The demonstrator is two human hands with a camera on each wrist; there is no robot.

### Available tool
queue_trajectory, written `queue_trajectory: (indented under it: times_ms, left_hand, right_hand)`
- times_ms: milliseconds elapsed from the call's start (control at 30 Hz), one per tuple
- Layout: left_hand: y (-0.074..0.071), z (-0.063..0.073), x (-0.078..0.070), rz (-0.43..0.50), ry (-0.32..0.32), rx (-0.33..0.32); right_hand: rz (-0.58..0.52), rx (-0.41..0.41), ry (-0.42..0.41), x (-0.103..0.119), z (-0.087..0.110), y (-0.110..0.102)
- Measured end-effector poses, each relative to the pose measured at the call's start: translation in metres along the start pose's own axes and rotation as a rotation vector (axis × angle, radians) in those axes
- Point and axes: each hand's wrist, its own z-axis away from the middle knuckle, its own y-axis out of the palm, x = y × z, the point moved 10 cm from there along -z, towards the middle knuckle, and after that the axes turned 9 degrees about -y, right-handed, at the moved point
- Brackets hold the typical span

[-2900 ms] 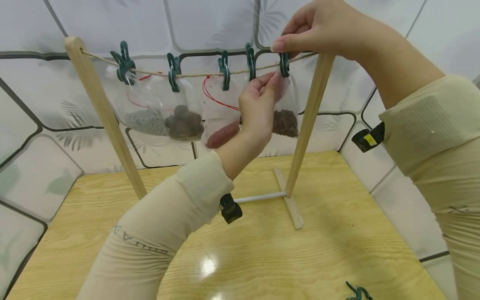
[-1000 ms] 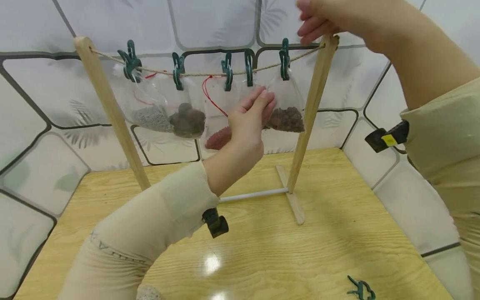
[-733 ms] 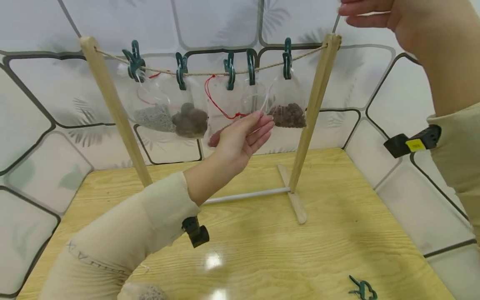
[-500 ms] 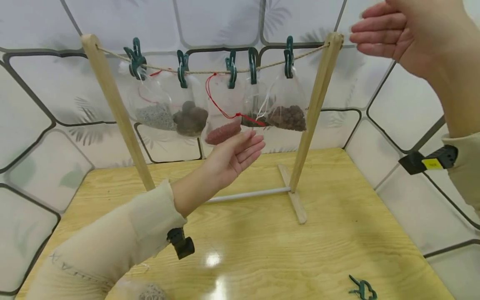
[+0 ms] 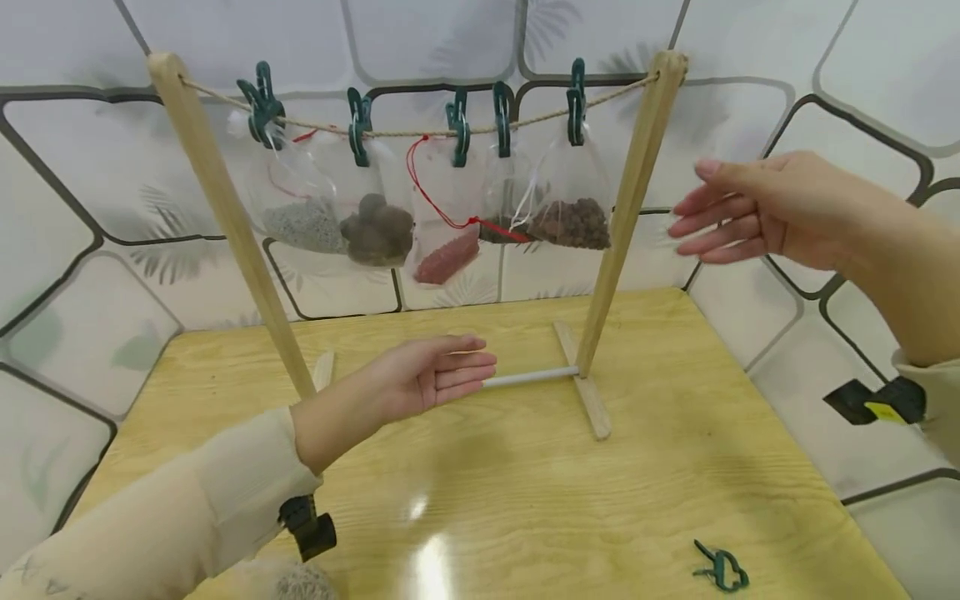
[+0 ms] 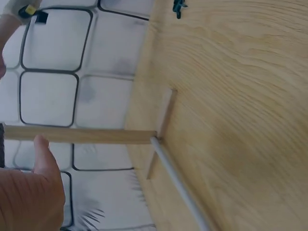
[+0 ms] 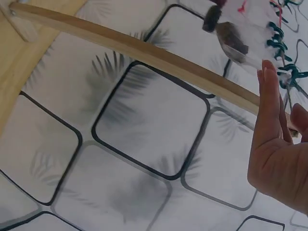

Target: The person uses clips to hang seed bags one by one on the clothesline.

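In the head view, several clear plastic bags hang from a rope (image 5: 408,133), each under a green spring clip (image 5: 576,108). Among them are a bag of grey granules (image 5: 303,227), a bag of dark round lumps (image 5: 378,232), a bag of reddish granules (image 5: 447,258) and, rightmost, a bag of brown lumps (image 5: 573,223). My left hand (image 5: 420,379) is below the bags, over the table near the white crossbar (image 5: 532,377), fingers extended and holding nothing. Right of the frame's right post (image 5: 637,183), my right hand (image 5: 780,212) is in the air, fingers apart, touching nothing.
A loose green clip (image 5: 722,567) lies on the wooden table (image 5: 600,500) at front right. By my left forearm sits another bag with grey contents (image 5: 303,582), partly cut off. A patterned panel (image 5: 435,42) stands behind the wooden frame's left post (image 5: 232,225).
Earlier, my right hand held the rightmost clip while my left hand held the bag beneath. Both let go; the bag stays hanging. My left hand moved down and left, my right hand right and down.
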Motion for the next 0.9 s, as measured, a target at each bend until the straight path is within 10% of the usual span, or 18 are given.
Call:
queue_trajectory:
  times_ms: [233,600,900]
  left_hand:
    - [-0.038,0.001,0.022,-0.032,-0.084,0.008]
    - [-0.075,-0.004,0.057,-0.024,-0.159,0.016]
    - [-0.120,0.022,0.069,-0.066,-0.151,0.019]
  right_hand:
    - [0.036,0.218,0.210,-0.070,0.011,0.033]
    - [-0.080,0.305,0.266,-0.129,0.022,0.062]
    - [0.111,0.292,0.283,-0.175,0.033,0.067]
